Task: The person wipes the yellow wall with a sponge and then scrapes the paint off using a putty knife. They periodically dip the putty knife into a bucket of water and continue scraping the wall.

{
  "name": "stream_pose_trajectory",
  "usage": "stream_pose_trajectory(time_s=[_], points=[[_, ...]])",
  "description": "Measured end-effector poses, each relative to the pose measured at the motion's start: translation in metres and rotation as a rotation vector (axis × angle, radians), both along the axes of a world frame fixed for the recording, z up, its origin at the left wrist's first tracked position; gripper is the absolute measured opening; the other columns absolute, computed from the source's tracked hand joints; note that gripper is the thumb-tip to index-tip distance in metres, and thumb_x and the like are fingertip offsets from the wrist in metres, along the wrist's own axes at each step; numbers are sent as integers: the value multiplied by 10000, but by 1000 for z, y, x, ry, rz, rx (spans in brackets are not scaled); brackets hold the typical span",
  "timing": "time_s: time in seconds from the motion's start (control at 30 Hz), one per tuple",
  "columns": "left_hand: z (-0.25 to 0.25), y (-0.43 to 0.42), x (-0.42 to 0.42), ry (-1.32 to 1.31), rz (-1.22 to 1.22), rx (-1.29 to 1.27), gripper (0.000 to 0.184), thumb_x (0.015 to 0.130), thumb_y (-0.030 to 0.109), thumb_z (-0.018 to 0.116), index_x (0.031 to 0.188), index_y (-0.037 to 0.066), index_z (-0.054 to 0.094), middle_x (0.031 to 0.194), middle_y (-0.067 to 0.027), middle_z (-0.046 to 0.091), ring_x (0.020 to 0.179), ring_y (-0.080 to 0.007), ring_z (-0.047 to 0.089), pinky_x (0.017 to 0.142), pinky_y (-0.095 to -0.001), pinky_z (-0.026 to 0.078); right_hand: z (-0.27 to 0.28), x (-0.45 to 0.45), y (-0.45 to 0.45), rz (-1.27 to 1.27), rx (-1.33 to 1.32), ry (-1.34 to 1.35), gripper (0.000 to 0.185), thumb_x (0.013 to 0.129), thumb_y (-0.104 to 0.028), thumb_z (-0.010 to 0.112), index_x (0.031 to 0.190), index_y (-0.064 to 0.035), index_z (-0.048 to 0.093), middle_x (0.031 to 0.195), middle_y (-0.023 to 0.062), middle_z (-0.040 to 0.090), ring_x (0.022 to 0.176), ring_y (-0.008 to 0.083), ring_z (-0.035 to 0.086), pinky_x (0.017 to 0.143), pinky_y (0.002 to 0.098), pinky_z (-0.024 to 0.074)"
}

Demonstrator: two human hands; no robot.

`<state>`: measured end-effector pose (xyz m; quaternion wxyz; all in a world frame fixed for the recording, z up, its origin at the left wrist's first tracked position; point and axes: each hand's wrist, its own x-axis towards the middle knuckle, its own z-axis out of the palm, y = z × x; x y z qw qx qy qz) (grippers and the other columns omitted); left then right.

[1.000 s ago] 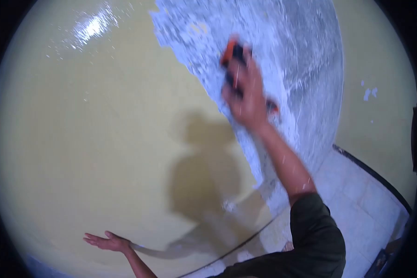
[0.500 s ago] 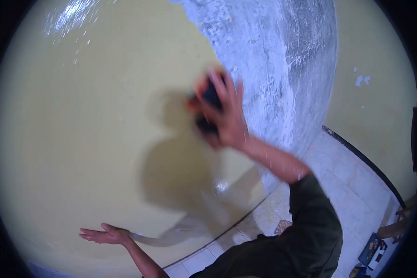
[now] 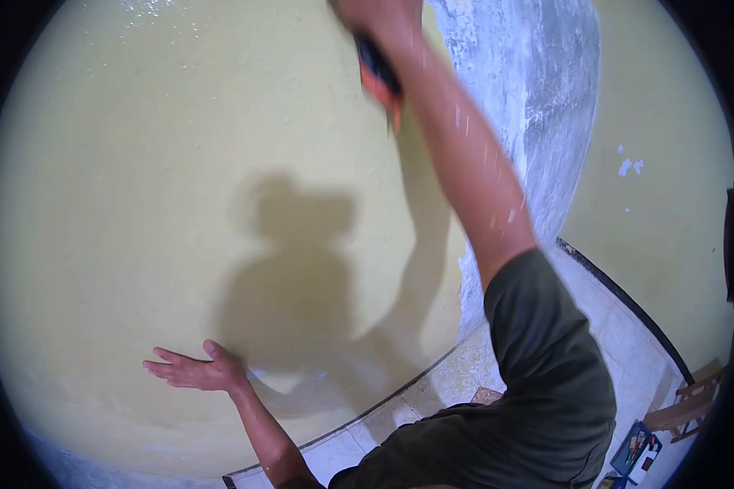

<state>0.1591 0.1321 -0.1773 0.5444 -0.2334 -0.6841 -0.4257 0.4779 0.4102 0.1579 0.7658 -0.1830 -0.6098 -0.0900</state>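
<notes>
My right hand [image 3: 382,16] is raised at the top edge of the view, partly cut off, and wraps around a black-and-orange handheld tool [image 3: 375,69]. Blur and the hand itself hide the tool's exact kind. It is close to the yellow painted wall [image 3: 179,204], left of the bare grey-white strip [image 3: 497,49] where the paint is gone; whether it touches cannot be told. Low on the left, my left hand [image 3: 197,372] holds nothing, its fingers spread and palm turned upward, in front of the wall. White flecks show over my right forearm.
Pale floor tiles [image 3: 620,326] run along the wall's foot. At the lower right are a wooden stool [image 3: 685,411] and a dark box with small items [image 3: 632,448]. Another yellow wall [image 3: 661,204] with small chipped spots stands to the right.
My right hand has swept upward with the black-and-orange tool, from mid-wall to the top edge. My left hand has risen slightly, its fingers more spread. The view has shifted a little.
</notes>
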Motion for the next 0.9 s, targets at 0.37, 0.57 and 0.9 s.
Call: stream_pose_trajectory(time_s=[0.37,0.57,0.9], points=[[-6,-12,-10,37,-49,-127,1026,888,844,312,1612,121,229,1638,-337,50,1512,-533,73,1067,-794,112,-586,32,-91,81,-879,400,311,960,-193,621,1204,-10,681,1187,240,685,1155,412,636,1055,429,460],[-15,-35,-18,183,-191,-288,898,898,780,416,1586,208,331,1604,-405,42,1463,-637,44,965,-877,23,-919,281,-396,55,-1874,412,498,871,-460,654,1114,-29,710,1119,238,707,1080,374,678,890,479,547],[-17,-41,-12,242,-240,-360,848,846,744,530,1556,300,398,1623,-367,57,1475,-617,40,951,-886,-14,-803,409,-773,-616,-2719,-19,484,879,-465,659,1138,-60,715,1148,238,701,1102,390,667,935,477,532]])
